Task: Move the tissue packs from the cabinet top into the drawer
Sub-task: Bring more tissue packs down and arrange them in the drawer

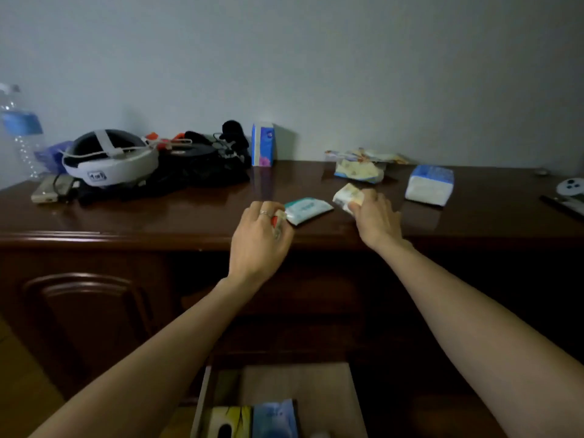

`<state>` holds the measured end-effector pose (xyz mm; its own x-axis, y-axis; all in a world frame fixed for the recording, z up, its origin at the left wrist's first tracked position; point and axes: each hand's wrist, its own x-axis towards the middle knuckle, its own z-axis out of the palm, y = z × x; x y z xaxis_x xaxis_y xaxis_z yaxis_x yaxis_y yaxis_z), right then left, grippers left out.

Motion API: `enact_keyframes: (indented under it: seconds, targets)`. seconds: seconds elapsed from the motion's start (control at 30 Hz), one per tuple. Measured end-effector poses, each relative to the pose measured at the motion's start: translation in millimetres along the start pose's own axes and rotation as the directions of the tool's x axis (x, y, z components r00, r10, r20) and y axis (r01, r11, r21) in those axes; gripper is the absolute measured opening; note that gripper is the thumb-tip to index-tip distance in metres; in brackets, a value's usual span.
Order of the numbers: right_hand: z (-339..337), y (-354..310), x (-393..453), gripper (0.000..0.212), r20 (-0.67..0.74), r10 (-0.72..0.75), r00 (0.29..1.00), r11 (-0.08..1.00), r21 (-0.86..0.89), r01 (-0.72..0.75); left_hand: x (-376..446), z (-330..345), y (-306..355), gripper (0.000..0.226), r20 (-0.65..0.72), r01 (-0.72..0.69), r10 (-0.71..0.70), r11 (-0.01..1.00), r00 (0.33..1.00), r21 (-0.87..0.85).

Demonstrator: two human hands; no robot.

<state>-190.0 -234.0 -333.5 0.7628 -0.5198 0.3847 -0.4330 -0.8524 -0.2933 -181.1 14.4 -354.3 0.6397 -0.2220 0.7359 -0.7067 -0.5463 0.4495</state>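
Head view, looking forward and down over my two forearms at the dark wooden cabinet top (158,213) and, at the bottom edge, the open drawer (316,384).

Left hand (259,235): curled around a small red-and-white pack (278,223), held at the cabinet's front edge; the grip looks closed, though my knuckles hide most of the pack.

Right hand (376,218): fingers wrapped over one end of a yellowish tissue pack (347,197), whose free end points up and to the left, away from my palm. Whether this pack is lifted or resting on the wood I cannot tell.

Between the hands lies a teal-and-white flat pack (308,210), long axis running roughly left to right, tilted slightly. Its near-left corner is just beside my left fingers, so the left hand is the nearer one for it, but that hand is occupied.

Farther back: a crumpled yellow-and-blue pack (360,170), a white block pack with a blue top (429,189) to the right, and an upright blue box (262,143) by the wall.

The drawer sits straight below and toward me from both hands. It already holds a yellow pack (229,420) and a blue pack (275,417) side by side. My judgement: both held packs need carrying down and back toward me.
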Motion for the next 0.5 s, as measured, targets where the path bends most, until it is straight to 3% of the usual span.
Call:
enact_keyframes:
  seconds: [0.13, 0.2, 0.23, 0.3, 0.37, 0.43, 0.5]
  targets:
    - [1.7, 19.5, -84.4, 0.048, -0.334, -0.056, 0.941, 0.936, 0.309, 0.166, -84.0, 18.0, 28.1, 0.023, 0.044, -0.129, 0.134, 0.986, 0.990, -0.103]
    - [20.1, 32.8, -142.1, 0.049, -0.402, -0.074, 0.913, 0.889, 0.388, 0.243, -128.0, 34.0, 27.7, 0.026, 0.092, -0.094, 0.107, 0.987, 0.990, -0.128]
    - [35.3, 40.1, -171.4, 0.049, -0.369, -0.081, 0.926, 0.882, 0.406, 0.239, -150.5, 41.6, 23.7, 0.027, 0.119, -0.041, 0.057, 0.991, 0.991, -0.130]
    - [72.7, 55.5, -224.6, 0.051, -0.175, -0.044, 0.984, 0.886, 0.448, 0.120, -193.2, 54.0, 11.0, 0.029, 0.200, 0.152, -0.123, 0.979, 0.972, -0.136]
    - [114.1, 75.0, -263.9, 0.049, 0.085, 0.062, 0.994, 0.898, 0.430, -0.093, -231.0, 65.0, -8.3, 0.030, 0.300, 0.399, -0.347, 0.907, 0.889, -0.135]
    - [149.3, 96.9, -287.2, 0.048, 0.319, 0.141, 0.937, 0.920, 0.307, -0.243, -263.2, 74.3, -29.8, 0.026, 0.397, 0.557, -0.481, 0.825, 0.781, -0.096]
    - [179.0, 115.3, -299.6, 0.044, 0.468, 0.186, 0.864, 0.962, 0.090, -0.256, -292.6, 82.8, -51.1, 0.020, 0.483, 0.621, -0.542, 0.784, 0.687, -0.003]
